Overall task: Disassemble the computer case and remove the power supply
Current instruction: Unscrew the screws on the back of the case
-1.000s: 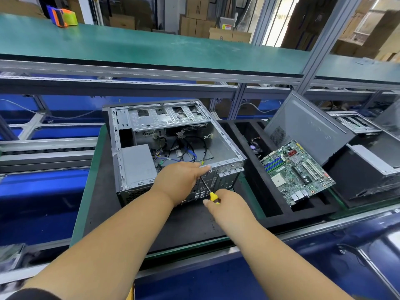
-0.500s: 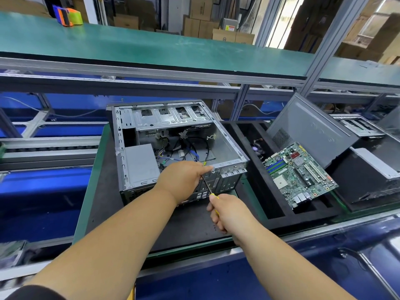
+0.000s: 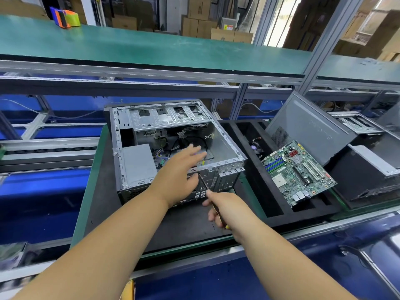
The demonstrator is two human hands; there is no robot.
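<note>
Left hand [image 3: 179,176] motion-blurred, screwdriver [image 3: 216,204] handle mostly hidden in right hand [image 3: 229,211]

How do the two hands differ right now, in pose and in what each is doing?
The left hand is open, fingers spread and blurred, reaching over the near edge of the computer case; the right hand is curled round the screwdriver. The left hand holds nothing; the right hand holds the tool with its tip up at the case's rear panel. The left hand lies farther forward, the right nearer the person. Both are bare and at the case's rear edge.
</note>
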